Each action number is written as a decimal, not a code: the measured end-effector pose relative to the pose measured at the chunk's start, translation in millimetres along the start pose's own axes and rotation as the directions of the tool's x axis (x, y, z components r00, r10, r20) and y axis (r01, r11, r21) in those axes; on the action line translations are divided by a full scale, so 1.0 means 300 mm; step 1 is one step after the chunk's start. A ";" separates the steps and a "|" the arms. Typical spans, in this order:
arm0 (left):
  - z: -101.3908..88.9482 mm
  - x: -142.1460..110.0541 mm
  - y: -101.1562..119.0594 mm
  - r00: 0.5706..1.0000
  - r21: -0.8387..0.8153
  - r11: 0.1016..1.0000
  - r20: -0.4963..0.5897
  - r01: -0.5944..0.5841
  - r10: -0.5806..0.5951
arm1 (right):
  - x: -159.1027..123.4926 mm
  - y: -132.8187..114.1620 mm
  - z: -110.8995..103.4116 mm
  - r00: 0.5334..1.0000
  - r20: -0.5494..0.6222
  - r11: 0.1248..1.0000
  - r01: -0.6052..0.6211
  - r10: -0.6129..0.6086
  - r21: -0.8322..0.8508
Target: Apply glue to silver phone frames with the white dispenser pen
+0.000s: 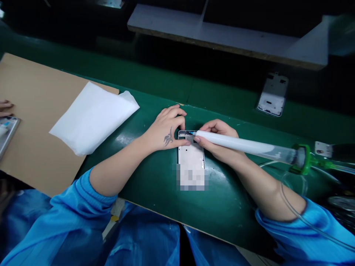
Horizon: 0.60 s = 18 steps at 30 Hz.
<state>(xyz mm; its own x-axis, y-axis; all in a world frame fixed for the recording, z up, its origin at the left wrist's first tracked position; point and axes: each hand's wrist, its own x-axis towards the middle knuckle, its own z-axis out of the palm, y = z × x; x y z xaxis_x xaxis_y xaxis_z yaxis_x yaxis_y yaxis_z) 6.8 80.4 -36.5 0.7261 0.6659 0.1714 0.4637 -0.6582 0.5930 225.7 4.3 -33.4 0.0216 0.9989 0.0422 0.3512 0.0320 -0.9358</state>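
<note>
A pale metal phone frame (191, 162) lies on the green tabletop in front of me, its lower part pixelated. My left hand (169, 129) steadies its upper left corner, the thumb resting on the face and the fingers curled by the top edge. In my right hand (217, 138) is a glue syringe (235, 142) filled with white material, pinched near its front end. Its blue needle tip points at the top edge of the frame; whether it touches I cannot tell. A green cap (302, 159) closes the syringe's rear, with clear tubing running from it.
White paper (94, 118) lies across a brown board (41, 88) at left. Another person's hand (4, 108) is beside a phone part (8, 135) there. A second phone frame (273, 94) sits at back right, under a raised shelf (222, 38). Clear tubing loops by my right forearm.
</note>
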 end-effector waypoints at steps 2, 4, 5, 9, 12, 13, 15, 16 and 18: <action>0.001 0.000 -0.002 1.000 -0.004 1.000 -0.006 -0.005 0.005 | 0.000 0.000 -0.003 1.000 0.006 1.000 -0.004 0.004 -0.009; 0.002 -0.001 -0.003 1.000 -0.013 1.000 -0.015 -0.009 0.009 | -0.001 0.002 -0.006 1.000 0.017 1.000 -0.009 0.009 -0.017; 0.003 -0.002 -0.004 1.000 -0.017 1.000 -0.018 -0.012 0.012 | -0.002 0.004 -0.007 1.000 0.021 1.000 -0.010 0.010 -0.019; 0.004 -0.002 -0.004 1.000 -0.024 1.000 -0.022 -0.015 0.015 | -0.003 0.008 -0.011 1.000 0.026 1.000 -0.013 0.014 -0.010; 0.004 -0.001 -0.004 1.000 -0.029 1.000 -0.017 -0.012 0.011 | -0.003 0.008 -0.011 0.999 0.028 1.000 -0.017 0.017 -0.008; 0.003 -0.001 -0.004 1.000 -0.029 1.000 -0.015 -0.012 0.011 | -0.004 0.008 -0.012 0.999 0.029 1.000 -0.017 0.018 -0.011; 0.003 -0.001 -0.005 1.000 -0.028 1.000 -0.014 -0.015 0.014 | -0.004 0.007 -0.013 0.999 0.034 1.000 -0.017 0.017 -0.017; 0.003 -0.001 -0.006 1.000 -0.027 0.999 -0.015 -0.017 0.017 | -0.004 0.006 -0.013 0.999 0.038 1.000 -0.015 0.015 -0.017; 0.004 -0.002 -0.007 1.000 -0.026 0.999 -0.018 -0.020 0.019 | -0.005 0.004 -0.014 0.999 0.041 1.000 -0.008 0.008 -0.013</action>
<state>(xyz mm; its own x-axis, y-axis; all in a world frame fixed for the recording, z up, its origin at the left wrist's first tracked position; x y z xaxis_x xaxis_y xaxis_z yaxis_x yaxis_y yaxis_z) 6.0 81.0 -38.7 0.7257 0.6592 0.1968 0.4361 -0.6621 0.6095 230.1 2.8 -33.1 -0.0144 0.9997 0.0201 0.3630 0.0240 -0.9315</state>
